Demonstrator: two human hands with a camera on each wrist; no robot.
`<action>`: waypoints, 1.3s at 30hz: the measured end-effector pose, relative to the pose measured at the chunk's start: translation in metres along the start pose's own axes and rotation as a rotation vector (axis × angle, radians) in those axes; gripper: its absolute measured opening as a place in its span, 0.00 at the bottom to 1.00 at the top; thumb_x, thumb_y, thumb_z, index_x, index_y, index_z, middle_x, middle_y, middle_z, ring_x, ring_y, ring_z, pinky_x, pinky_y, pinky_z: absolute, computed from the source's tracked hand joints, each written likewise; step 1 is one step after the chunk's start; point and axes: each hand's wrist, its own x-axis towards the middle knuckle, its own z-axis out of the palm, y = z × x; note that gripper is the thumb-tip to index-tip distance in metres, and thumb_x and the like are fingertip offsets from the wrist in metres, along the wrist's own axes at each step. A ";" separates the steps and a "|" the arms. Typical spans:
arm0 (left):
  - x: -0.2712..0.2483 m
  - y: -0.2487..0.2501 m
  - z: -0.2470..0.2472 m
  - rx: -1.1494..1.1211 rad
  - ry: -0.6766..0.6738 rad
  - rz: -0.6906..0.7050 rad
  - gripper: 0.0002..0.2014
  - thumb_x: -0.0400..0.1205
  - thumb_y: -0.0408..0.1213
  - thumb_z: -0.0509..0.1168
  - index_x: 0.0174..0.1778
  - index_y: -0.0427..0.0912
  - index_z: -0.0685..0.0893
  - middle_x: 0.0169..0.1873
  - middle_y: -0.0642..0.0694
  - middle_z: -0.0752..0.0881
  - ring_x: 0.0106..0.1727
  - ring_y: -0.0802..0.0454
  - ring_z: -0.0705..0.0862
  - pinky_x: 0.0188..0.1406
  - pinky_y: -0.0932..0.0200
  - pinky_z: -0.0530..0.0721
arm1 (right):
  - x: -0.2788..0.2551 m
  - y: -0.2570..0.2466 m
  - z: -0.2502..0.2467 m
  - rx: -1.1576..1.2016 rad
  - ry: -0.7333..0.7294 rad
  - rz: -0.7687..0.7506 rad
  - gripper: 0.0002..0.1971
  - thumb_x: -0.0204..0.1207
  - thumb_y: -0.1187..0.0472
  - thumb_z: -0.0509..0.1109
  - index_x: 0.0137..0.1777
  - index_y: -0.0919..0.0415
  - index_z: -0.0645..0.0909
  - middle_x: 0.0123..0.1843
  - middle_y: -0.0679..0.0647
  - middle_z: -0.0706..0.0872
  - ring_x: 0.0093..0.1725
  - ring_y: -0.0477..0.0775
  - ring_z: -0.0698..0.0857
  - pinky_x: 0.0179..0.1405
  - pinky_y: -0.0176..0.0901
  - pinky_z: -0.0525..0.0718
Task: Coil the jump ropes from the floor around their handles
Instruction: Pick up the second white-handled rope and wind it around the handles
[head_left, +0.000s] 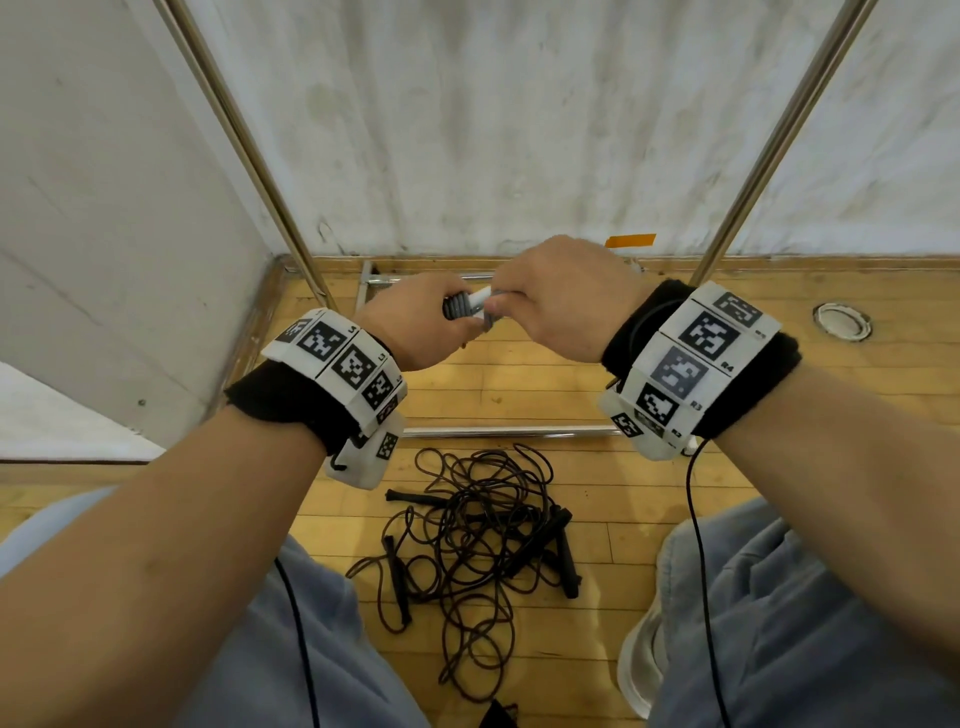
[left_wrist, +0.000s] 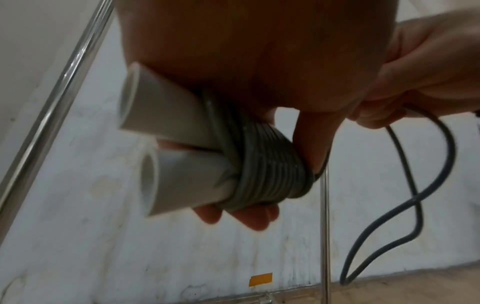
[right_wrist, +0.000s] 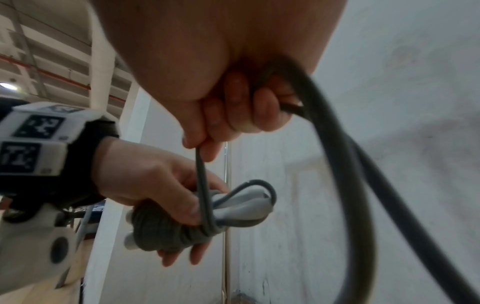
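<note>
My left hand (head_left: 415, 322) grips two white handles (left_wrist: 171, 150) held side by side, with grey rope (left_wrist: 265, 168) wound tightly round them in several turns. The same bundle (right_wrist: 166, 232) shows in the right wrist view under the left thumb. My right hand (head_left: 550, 296) sits just right of it and pinches the loose grey rope (right_wrist: 201, 170), which runs taut down to the coil. A slack loop of that rope (right_wrist: 345, 164) hangs from the right fist. On the floor between my knees lies a tangle of black jump ropes (head_left: 478, 540) with black handles (head_left: 566, 561).
Two slanted metal poles (head_left: 244, 145) (head_left: 769, 156) rise from the wooden floor (head_left: 519, 374) against a white wall. A horizontal metal bar (head_left: 509, 430) lies on the floor beyond the tangle. An orange tape strip (head_left: 629, 240) and a round floor fitting (head_left: 841, 322) sit far right.
</note>
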 end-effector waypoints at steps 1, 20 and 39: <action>-0.002 0.001 -0.001 0.009 -0.032 0.030 0.10 0.82 0.48 0.64 0.54 0.50 0.83 0.36 0.52 0.86 0.37 0.54 0.84 0.40 0.52 0.84 | 0.001 0.003 0.000 0.005 0.025 0.007 0.16 0.83 0.50 0.57 0.40 0.56 0.79 0.32 0.50 0.78 0.35 0.56 0.78 0.28 0.43 0.64; -0.025 0.024 0.000 -0.155 0.113 0.127 0.16 0.69 0.61 0.68 0.41 0.53 0.86 0.25 0.54 0.82 0.28 0.59 0.79 0.25 0.55 0.73 | 0.010 0.030 0.001 0.708 0.058 0.306 0.22 0.72 0.48 0.73 0.38 0.72 0.84 0.25 0.56 0.69 0.22 0.44 0.66 0.20 0.30 0.63; -0.012 0.014 -0.024 -0.667 0.428 0.034 0.09 0.80 0.43 0.70 0.53 0.47 0.81 0.35 0.48 0.88 0.31 0.48 0.88 0.28 0.56 0.85 | 0.002 -0.016 0.028 0.665 -0.068 0.210 0.10 0.84 0.60 0.55 0.46 0.57 0.77 0.32 0.45 0.75 0.31 0.45 0.73 0.31 0.37 0.70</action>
